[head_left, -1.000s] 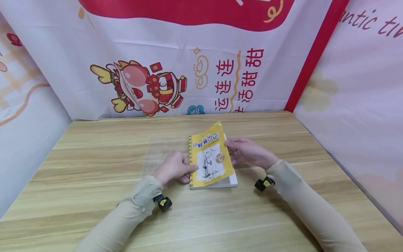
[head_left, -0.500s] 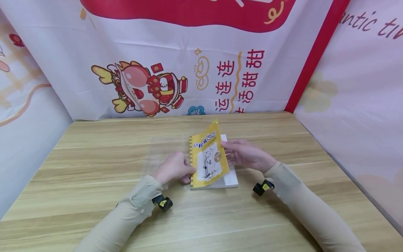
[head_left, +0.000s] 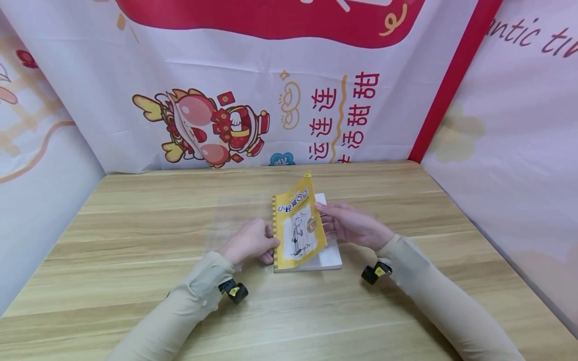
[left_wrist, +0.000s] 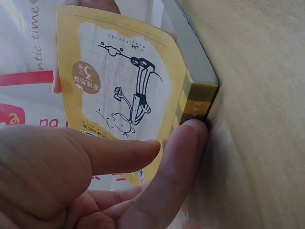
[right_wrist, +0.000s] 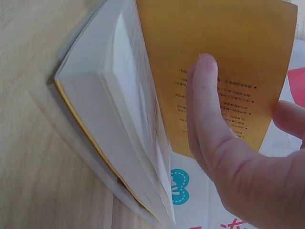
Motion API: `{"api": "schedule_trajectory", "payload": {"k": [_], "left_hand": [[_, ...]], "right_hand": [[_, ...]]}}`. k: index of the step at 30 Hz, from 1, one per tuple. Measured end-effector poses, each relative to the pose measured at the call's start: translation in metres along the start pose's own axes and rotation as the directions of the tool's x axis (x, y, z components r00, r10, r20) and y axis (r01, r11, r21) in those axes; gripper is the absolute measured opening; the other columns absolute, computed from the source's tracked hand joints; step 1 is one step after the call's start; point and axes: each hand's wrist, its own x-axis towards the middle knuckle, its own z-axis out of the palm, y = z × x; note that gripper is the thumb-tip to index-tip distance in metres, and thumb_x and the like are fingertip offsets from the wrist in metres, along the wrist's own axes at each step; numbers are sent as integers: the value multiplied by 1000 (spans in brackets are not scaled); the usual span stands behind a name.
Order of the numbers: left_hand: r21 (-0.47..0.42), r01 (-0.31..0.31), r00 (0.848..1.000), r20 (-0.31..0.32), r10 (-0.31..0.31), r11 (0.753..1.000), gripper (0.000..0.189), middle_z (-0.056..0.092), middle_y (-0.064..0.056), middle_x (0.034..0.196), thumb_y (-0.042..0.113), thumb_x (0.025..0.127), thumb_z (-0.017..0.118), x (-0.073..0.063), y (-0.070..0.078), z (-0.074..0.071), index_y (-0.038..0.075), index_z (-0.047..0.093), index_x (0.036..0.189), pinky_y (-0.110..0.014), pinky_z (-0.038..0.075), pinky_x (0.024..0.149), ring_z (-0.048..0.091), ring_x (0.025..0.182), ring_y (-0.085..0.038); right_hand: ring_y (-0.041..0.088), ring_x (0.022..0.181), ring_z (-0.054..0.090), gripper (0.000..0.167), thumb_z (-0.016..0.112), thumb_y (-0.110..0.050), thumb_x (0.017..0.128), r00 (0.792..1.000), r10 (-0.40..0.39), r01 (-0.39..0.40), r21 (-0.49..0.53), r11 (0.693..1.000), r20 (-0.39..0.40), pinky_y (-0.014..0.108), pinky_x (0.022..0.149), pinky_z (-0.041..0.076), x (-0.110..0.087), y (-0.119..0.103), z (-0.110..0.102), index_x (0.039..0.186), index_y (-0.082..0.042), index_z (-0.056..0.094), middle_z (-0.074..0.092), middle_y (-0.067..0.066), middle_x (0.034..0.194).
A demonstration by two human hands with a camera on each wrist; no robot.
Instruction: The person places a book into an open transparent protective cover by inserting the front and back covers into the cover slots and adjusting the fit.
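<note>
A yellow paperback book [head_left: 298, 225] lies on the wooden table, its front cover lifted at the right over white pages [head_left: 332, 255]. At the spine [left_wrist: 196, 106], my left hand [head_left: 250, 243] holds the book, thumb on the cover's edge and index finger against the spine. My right hand [head_left: 354, 220] holds the cover's free edge. Its thumb is on the outer face, while the straight fingers [right_wrist: 205, 90] lie behind the cover's printed inner side [right_wrist: 224, 43].
A clear plastic sheet [head_left: 230, 208] lies flat on the table [head_left: 135, 260], left of the book. Beyond the far table edge hangs a printed cloth [head_left: 253, 55]. Black wrist cameras [head_left: 237, 292] are strapped to both sleeves.
The front cover has swung up and leftward from the pages, showing more of the white page block. My right hand has moved slightly left with it; the left hand stays at the spine.
</note>
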Motion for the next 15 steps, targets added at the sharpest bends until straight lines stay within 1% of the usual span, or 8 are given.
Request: {"api": "schedule_trajectory", "payload": {"k": [7, 11, 15], "left_hand": [[-15, -2, 1000, 9, 2, 1000, 13, 66, -15, 76, 6, 94, 65, -2, 0, -1, -2, 60, 87, -29, 58, 55, 68, 58, -20], [-28, -36, 999, 38, 37, 999, 13, 66, -16, 76, 7, 95, 64, -4, 1, -6, -4, 62, 88, -31, 58, 57, 68, 59, -22], [-40, -88, 994, 55, 90, 995, 17, 66, -18, 77, 11, 97, 62, -7, 3, -16, -5, 65, 92, -34, 59, 60, 68, 63, -25]], "right_hand": [[31, 107, 64, 56, 57, -42, 99, 1000, 8, -8, -7, 1000, -24, 46, 93, 51, 1, 2, 4, 136, -1, 51, 63, 20, 123], [31, 107, 64, 57, 58, -44, 98, 999, 11, -11, -4, 1000, -31, 45, 93, 51, 2, 3, 3, 136, -2, 52, 63, 20, 122], [32, 108, 64, 57, 60, -45, 97, 999, 17, -17, 2, 1000, -42, 46, 93, 51, 2, 3, 3, 136, -4, 54, 63, 20, 123]]}}
